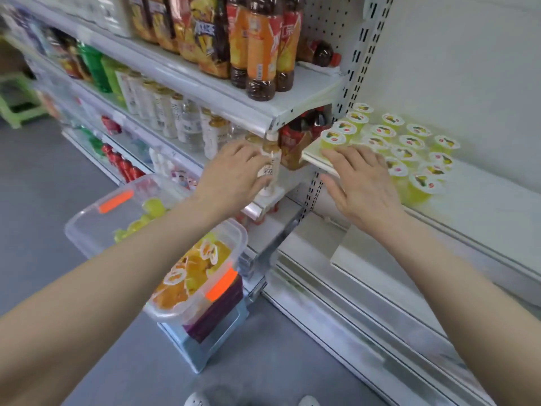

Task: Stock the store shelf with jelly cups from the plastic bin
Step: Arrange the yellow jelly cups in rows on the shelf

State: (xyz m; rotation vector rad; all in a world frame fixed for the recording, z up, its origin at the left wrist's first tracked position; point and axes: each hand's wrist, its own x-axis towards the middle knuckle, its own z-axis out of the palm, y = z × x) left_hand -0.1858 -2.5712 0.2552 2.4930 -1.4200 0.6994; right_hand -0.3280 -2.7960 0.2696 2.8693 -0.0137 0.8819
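Open grey floor [44, 186] lies at the far left, free up to the plastic bin [87, 218]. The bin sits on a metal stand [202, 347] close against the lower front edge of the shelving, and loose jelly cups [190, 268] lie in its near end. Above the bin the left hand [234, 171] reaches to the front edge of the drinks shelf [257, 208]. Its fingers are loosely straight and hold nothing, their tips at a pale bottle [270, 153]; blur hides whether they touch it. A perforated upright [314, 183] divides that bay from the store shelf [483, 200] on the right. The right hand [363, 186] lies flat, fingers spread and released, with its fingertips at the shelf's front left corner, just below the foremost cup [333, 139]. Whether they touch the cup is unclear. Behind it, rows of stocked cups [409, 148] fill the shelf's left end; the right stretch, along its front edge, is bare white surface.
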